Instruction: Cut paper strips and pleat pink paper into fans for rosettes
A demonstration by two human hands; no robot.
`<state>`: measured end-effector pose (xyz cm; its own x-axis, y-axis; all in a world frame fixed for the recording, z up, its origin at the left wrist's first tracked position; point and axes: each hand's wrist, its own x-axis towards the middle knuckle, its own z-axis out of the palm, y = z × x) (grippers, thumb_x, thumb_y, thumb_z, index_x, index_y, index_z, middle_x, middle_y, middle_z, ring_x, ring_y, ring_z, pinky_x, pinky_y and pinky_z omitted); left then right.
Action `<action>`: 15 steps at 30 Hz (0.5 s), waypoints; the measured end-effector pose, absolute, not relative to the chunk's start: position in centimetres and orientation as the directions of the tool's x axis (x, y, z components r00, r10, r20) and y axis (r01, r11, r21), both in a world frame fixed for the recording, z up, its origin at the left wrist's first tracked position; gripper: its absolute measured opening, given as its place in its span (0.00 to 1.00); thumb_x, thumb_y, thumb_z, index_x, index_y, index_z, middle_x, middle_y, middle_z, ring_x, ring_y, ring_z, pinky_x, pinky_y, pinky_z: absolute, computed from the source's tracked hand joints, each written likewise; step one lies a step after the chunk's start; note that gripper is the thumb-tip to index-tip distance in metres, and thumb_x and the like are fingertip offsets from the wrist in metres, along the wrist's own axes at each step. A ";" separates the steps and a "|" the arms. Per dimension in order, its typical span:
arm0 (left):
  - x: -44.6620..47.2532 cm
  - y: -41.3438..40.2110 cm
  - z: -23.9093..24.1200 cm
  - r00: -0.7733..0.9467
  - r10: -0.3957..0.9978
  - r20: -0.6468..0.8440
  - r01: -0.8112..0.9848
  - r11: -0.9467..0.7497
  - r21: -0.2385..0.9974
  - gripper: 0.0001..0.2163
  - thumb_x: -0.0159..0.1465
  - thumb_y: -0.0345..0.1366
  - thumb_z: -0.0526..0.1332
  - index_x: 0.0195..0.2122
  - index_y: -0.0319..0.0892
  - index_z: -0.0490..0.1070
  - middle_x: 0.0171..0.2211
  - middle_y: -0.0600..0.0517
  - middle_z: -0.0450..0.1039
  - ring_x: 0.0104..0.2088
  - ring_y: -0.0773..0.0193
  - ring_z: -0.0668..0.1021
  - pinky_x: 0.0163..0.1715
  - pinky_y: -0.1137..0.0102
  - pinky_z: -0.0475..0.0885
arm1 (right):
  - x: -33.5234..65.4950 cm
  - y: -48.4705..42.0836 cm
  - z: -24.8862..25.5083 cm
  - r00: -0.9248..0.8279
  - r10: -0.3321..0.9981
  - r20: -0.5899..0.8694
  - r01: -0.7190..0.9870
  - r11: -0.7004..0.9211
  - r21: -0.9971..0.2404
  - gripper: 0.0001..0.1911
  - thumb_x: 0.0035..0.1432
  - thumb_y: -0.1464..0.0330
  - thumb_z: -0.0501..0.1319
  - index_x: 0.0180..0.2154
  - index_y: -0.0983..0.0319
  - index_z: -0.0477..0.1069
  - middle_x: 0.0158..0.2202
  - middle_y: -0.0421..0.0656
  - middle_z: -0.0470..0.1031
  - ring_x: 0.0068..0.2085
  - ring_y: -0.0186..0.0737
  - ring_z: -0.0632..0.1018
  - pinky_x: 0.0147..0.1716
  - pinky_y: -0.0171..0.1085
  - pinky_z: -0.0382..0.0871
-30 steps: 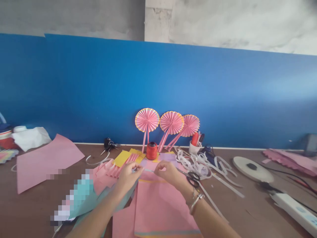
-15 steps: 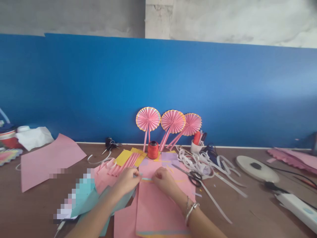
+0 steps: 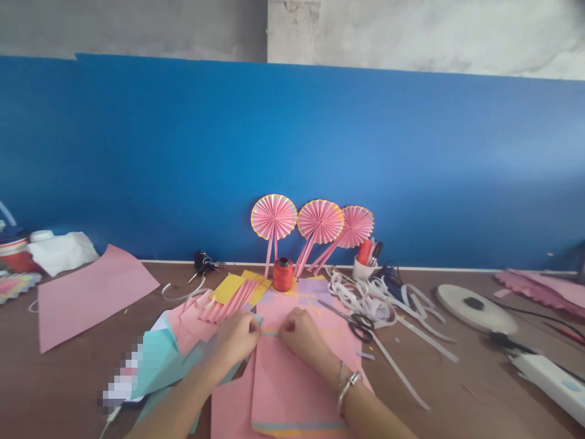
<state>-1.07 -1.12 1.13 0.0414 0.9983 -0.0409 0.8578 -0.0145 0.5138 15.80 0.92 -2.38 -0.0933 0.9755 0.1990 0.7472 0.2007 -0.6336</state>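
Note:
A pink paper sheet (image 3: 297,384) with thin blue and yellow strips along its near and far edges lies in front of me, over other pink paper. At its far left corner is my left hand (image 3: 238,336), fingers curled in a pinch on the edge. My right hand (image 3: 300,332) is closed at the same far edge, a little to the right; its fingertips are hidden under the hand. Just beyond them stands a red thread spool (image 3: 283,275). Scissors (image 3: 354,321) with black handles lie right of my right hand.
Three pink pleated paper fans (image 3: 320,221) lean against the blue panel (image 3: 183,152). Curled white strips (image 3: 365,299) and a white cup (image 3: 363,268) sit to the right. A power strip (image 3: 548,381) lies farther right. Teal paper (image 3: 158,360) and yellow paper (image 3: 228,289) are at left.
The view has tilted slightly. Both hands stay at the sheet's far edge with almost no movement, my left hand turning a little.

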 end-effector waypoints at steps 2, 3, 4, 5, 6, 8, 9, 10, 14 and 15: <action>-1.0 -1.2 1.1 0.040 0.998 -0.037 0.864 -0.016 0.503 0.09 0.54 0.25 0.55 0.20 0.42 0.66 0.26 0.52 0.74 0.31 0.62 0.75 0.30 0.72 0.60 | 15.8 1.0 -2.5 -0.093 0.976 0.199 0.755 0.199 -0.625 0.08 0.35 0.80 0.52 0.15 0.62 0.59 0.20 0.39 0.65 0.26 0.34 0.64 0.26 0.33 0.54; -1.0 -1.2 1.1 0.040 0.999 -0.035 0.866 -0.018 0.499 0.09 0.54 0.25 0.55 0.20 0.42 0.66 0.25 0.52 0.73 0.30 0.62 0.75 0.30 0.72 0.60 | 15.8 1.0 -2.5 -0.094 0.976 0.197 0.757 0.199 -0.622 0.08 0.35 0.80 0.52 0.15 0.62 0.59 0.20 0.40 0.65 0.26 0.34 0.64 0.26 0.33 0.54; -1.0 -1.2 1.0 0.041 0.999 -0.032 0.868 -0.020 0.496 0.09 0.54 0.25 0.55 0.20 0.42 0.66 0.25 0.52 0.73 0.30 0.62 0.74 0.30 0.72 0.60 | 15.8 1.1 -2.5 -0.094 0.976 0.195 0.760 0.197 -0.620 0.08 0.35 0.80 0.52 0.15 0.62 0.58 0.20 0.39 0.65 0.26 0.34 0.64 0.25 0.33 0.54; -1.0 -1.2 1.0 0.042 0.999 -0.029 0.870 -0.022 0.493 0.09 0.54 0.25 0.55 0.20 0.43 0.66 0.25 0.53 0.73 0.30 0.62 0.74 0.30 0.72 0.59 | 15.8 1.1 -2.5 -0.096 0.977 0.192 0.761 0.196 -0.618 0.08 0.36 0.80 0.52 0.15 0.61 0.58 0.20 0.39 0.65 0.25 0.33 0.64 0.25 0.33 0.54; -1.1 -1.1 0.9 0.046 0.999 -0.026 0.871 -0.027 0.490 0.09 0.55 0.25 0.55 0.20 0.43 0.66 0.25 0.53 0.73 0.30 0.62 0.74 0.30 0.72 0.60 | 15.9 1.1 -2.5 -0.097 0.977 0.189 0.762 0.195 -0.617 0.09 0.36 0.80 0.52 0.15 0.61 0.58 0.20 0.39 0.65 0.25 0.33 0.64 0.25 0.32 0.54; -1.1 -1.0 0.7 0.054 0.998 -0.021 0.876 -0.037 0.482 0.09 0.55 0.25 0.55 0.20 0.42 0.66 0.25 0.53 0.73 0.31 0.61 0.74 0.30 0.72 0.60 | 15.9 1.0 -2.5 -0.099 0.977 0.186 0.763 0.195 -0.616 0.09 0.37 0.80 0.53 0.16 0.61 0.58 0.21 0.40 0.66 0.26 0.34 0.65 0.26 0.32 0.55; -1.1 -1.0 0.7 0.057 0.998 -0.018 0.879 -0.041 0.476 0.09 0.54 0.25 0.56 0.20 0.42 0.66 0.25 0.52 0.73 0.31 0.61 0.75 0.30 0.72 0.60 | 15.9 1.0 -2.4 -0.101 0.977 0.186 0.764 0.196 -0.615 0.08 0.37 0.80 0.53 0.16 0.62 0.59 0.21 0.40 0.66 0.27 0.34 0.65 0.26 0.32 0.55; -1.1 -1.0 0.6 0.059 0.998 -0.015 0.882 -0.045 0.469 0.08 0.54 0.25 0.56 0.20 0.42 0.66 0.26 0.52 0.73 0.32 0.61 0.75 0.31 0.72 0.60 | 15.9 0.9 -2.4 -0.103 0.977 0.185 0.765 0.197 -0.614 0.08 0.37 0.80 0.53 0.16 0.62 0.60 0.22 0.41 0.67 0.27 0.34 0.66 0.26 0.32 0.56; -1.1 -1.0 0.4 0.068 0.998 -0.009 0.898 -0.057 0.436 0.08 0.55 0.26 0.55 0.21 0.42 0.67 0.29 0.51 0.73 0.34 0.60 0.75 0.32 0.72 0.61 | 15.8 0.8 -2.2 -0.100 0.980 0.172 0.778 0.185 -0.601 0.08 0.38 0.80 0.54 0.18 0.62 0.62 0.24 0.43 0.69 0.29 0.36 0.67 0.27 0.32 0.56; -1.1 -1.0 0.4 0.070 0.997 -0.009 0.903 -0.060 0.426 0.08 0.56 0.26 0.55 0.22 0.42 0.67 0.29 0.51 0.73 0.34 0.60 0.75 0.32 0.71 0.61 | 15.8 0.7 -2.2 -0.098 0.981 0.166 0.782 0.179 -0.597 0.07 0.38 0.80 0.54 0.18 0.63 0.63 0.24 0.43 0.69 0.29 0.36 0.67 0.27 0.32 0.56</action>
